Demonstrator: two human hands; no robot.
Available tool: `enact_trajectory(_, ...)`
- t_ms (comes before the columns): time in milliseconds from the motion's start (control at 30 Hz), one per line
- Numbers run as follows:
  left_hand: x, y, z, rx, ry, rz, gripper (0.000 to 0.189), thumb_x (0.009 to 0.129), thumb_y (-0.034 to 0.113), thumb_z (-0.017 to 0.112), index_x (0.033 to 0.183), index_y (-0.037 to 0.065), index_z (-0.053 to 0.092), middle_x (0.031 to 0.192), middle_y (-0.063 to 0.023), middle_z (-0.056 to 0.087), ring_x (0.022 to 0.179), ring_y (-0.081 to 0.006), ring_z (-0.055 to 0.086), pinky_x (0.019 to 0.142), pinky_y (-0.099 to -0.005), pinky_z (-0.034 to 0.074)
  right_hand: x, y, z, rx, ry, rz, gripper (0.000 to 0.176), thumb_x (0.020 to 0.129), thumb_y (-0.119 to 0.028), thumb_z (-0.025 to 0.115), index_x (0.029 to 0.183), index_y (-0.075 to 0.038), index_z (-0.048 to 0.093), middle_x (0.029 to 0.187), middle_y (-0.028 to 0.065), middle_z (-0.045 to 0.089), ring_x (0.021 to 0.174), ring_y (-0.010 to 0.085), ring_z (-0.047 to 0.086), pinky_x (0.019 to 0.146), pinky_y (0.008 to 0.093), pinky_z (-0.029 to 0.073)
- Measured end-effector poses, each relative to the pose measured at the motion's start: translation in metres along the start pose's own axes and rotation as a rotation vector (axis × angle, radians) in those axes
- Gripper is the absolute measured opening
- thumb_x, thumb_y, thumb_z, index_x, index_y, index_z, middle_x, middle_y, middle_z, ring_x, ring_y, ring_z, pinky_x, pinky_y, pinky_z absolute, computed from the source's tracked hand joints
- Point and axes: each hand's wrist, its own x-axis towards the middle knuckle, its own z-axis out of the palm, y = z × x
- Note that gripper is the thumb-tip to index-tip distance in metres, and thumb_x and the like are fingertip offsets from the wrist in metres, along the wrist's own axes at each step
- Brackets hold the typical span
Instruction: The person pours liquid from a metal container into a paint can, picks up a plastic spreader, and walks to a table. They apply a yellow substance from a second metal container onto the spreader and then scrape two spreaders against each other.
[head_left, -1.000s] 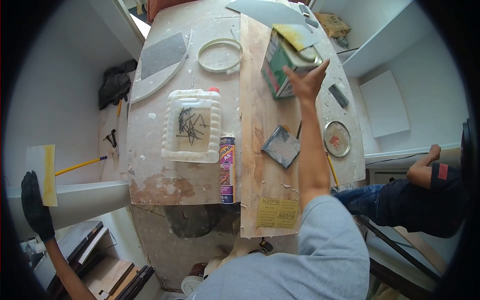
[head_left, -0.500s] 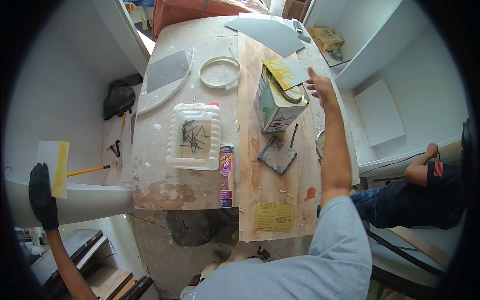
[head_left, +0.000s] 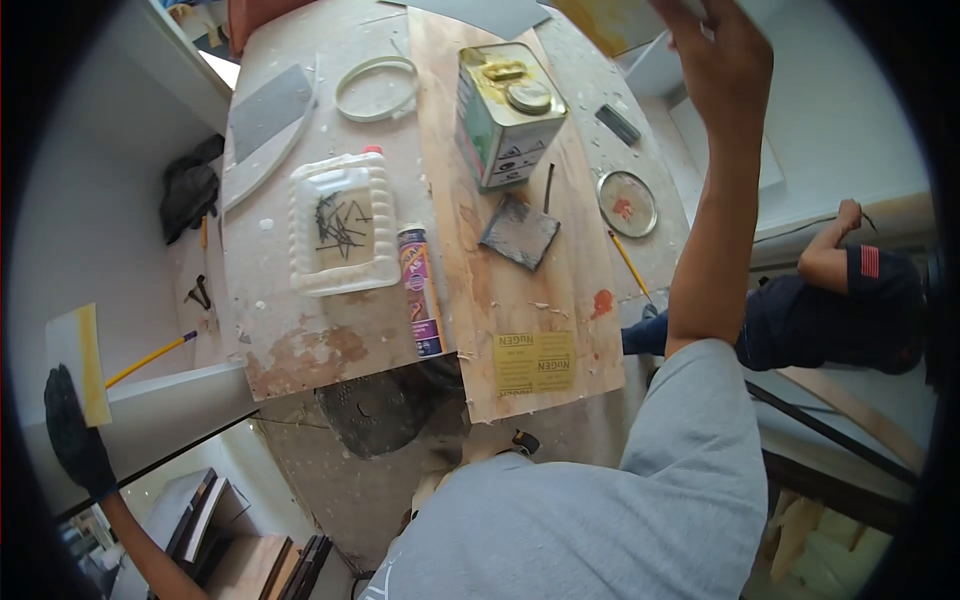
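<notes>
My left hand [head_left: 75,435], in a black glove, is at the far left, closed on the lower edge of a small white sheet [head_left: 72,345] with a yellow smear along one side. A yellow pencil [head_left: 150,358] shows just beside that sheet. My bare right hand [head_left: 730,65] is raised at the top right, its fingers on a yellow-smeared sheet [head_left: 610,22] cut off by the frame's top. Lower and to the left stands a square metal tin [head_left: 510,140], its top coated with yellow paste around a round lid [head_left: 528,97].
On the table are a plastic tray of screws [head_left: 342,225], a sealant cartridge [head_left: 421,290], a ring [head_left: 377,88], a sanding pad [head_left: 520,232], yellow sandpaper [head_left: 535,363], a round lid [head_left: 628,203] and a second pencil [head_left: 630,265]. Another person [head_left: 840,310] works at the right.
My right hand has lifted the yellow-smeared sheet off the tin and carried it up and right. The left hand still holds its sheet. The view has shifted, showing the round lid and second pencil.
</notes>
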Motion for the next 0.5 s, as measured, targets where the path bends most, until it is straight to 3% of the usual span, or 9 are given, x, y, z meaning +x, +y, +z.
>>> enact_trajectory(100,-0.004,-0.004,0.003,-0.062,-0.011,-0.026,0.048,0.09,-0.003,0.047,0.138,0.006,0.042,0.139,-0.0086,0.047,0.13,-0.0257,0.043,0.109,-0.0342,0.033,-0.06,0.032,-0.013,0.146,0.014,0.269,0.027,0.085,-0.022,0.07,0.104,-0.002,0.068,0.073,0.003,0.063,0.059,0.0076,0.052,0.059,0.0218,0.044)
enact_trajectory(167,-0.009,-0.011,0.009,-0.053,-0.02,-0.016,0.047,0.091,-0.002,0.047,0.137,0.005,0.043,0.139,-0.0086,0.047,0.13,-0.0253,0.043,0.11,-0.0339,0.032,-0.101,0.05,-0.017,0.136,0.018,0.344,0.021,0.086,-0.016,0.068,0.105,-0.007,0.069,0.076,0.0031,0.063,0.063,0.0078,0.053,0.058,0.023,0.044)
enact_trajectory(233,-0.008,-0.009,0.008,-0.058,-0.032,-0.035,0.046,0.092,-0.001,0.046,0.137,0.005,0.043,0.139,-0.0087,0.048,0.13,-0.0249,0.042,0.11,-0.0339,0.032,-0.14,0.062,-0.02,0.145,-0.005,0.348,0.021,0.085,-0.012,0.069,0.106,-0.009,0.07,0.083,0.0023,0.062,0.068,0.0081,0.053,0.062,0.0232,0.045)
enact_trajectory(433,-0.004,-0.006,0.005,-0.072,-0.065,-0.081,0.038,0.098,0.005,0.037,0.135,0.002,0.044,0.138,-0.0085,0.049,0.13,-0.0246,0.042,0.111,-0.0346,0.028,-0.192,0.1,-0.029,-0.078,0.025,0.108,0.025,0.083,-0.008,0.069,0.107,-0.011,0.071,0.084,0.0049,0.06,0.072,0.0139,0.054,0.065,0.0254,0.045)
enact_trajectory(500,-0.003,-0.004,0.005,-0.074,-0.063,-0.087,0.038,0.098,0.005,0.038,0.135,0.002,0.045,0.138,-0.009,0.049,0.13,-0.0247,0.042,0.111,-0.0348,0.028,-0.192,0.117,-0.037,-0.15,0.051,0.191,0.026,0.082,-0.007,0.07,0.107,-0.011,0.071,0.083,0.0062,0.06,0.072,0.016,0.055,0.065,0.0268,0.045)
